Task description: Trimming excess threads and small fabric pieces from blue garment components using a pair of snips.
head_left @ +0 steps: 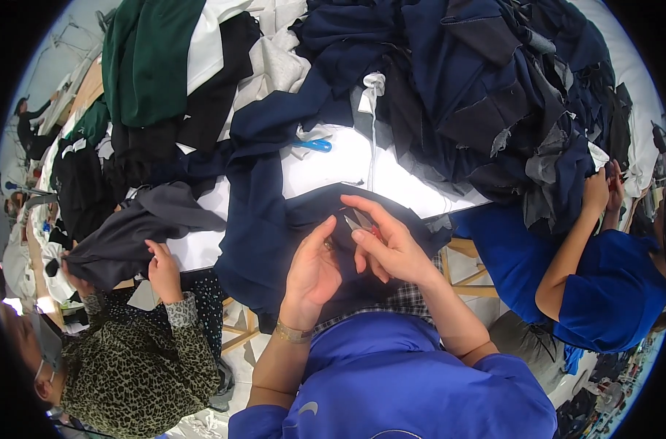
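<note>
My right hand (395, 245) is closed around small thread snips (355, 222), whose pointed metal blades face my left hand; a bit of red shows at their handle. My left hand (312, 272) is raised just beside them, palm turned inward, with its fingers stretched and nothing visible in them. Both hands are above a dark navy garment (256, 234), which hangs over the table's near edge onto my lap. No contact between the blades and the cloth can be made out.
A white table (333, 164) carries a blue-handled tool (315, 145) and a large heap of navy cloth (450, 88). Green garments (150, 58) lie far left. At left, a person in leopard print (139, 366) handles dark grey cloth (139, 230); another in blue (611, 293) works at right.
</note>
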The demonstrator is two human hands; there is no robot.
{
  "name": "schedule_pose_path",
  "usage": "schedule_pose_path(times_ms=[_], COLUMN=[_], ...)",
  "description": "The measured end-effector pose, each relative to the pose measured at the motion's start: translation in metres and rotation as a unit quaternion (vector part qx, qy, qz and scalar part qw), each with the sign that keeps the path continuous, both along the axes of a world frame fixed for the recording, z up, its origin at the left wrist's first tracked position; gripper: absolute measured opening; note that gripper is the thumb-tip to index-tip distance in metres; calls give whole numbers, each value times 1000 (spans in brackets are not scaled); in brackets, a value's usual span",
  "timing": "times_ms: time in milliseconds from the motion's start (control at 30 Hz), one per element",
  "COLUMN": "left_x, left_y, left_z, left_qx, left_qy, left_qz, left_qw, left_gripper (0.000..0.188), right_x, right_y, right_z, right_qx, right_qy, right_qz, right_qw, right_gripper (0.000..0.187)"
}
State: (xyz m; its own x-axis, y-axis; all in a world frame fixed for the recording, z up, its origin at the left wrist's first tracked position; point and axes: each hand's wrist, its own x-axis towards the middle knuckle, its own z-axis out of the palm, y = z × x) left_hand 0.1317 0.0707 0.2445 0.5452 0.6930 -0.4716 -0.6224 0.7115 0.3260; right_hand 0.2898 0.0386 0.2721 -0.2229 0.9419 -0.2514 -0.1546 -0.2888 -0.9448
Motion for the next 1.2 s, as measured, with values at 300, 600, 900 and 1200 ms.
schedule_pose_path(times_ms=[300, 600, 900, 1200], left_x=[0, 2, 6, 11], left_y=[-2, -4, -5, -5], left_z=[-8, 5, 13, 4], left_qx=[27, 151, 121, 182], left_qy=[49, 73, 71, 150], left_qz=[15, -19, 8, 91], left_qw=[998, 986, 990, 968], left_gripper=[20, 31, 35, 22], right_x=[0, 1, 0, 5], right_y=[0, -1, -3, 9], right_z=[-1, -3, 2, -20], right_qx=[-1, 8, 17, 109], right_qy=[6, 10, 12, -125], right_qz=[-6, -12, -19, -199], right_qw=[1000, 1000, 1000, 966], right_gripper=[45, 45, 48, 20])
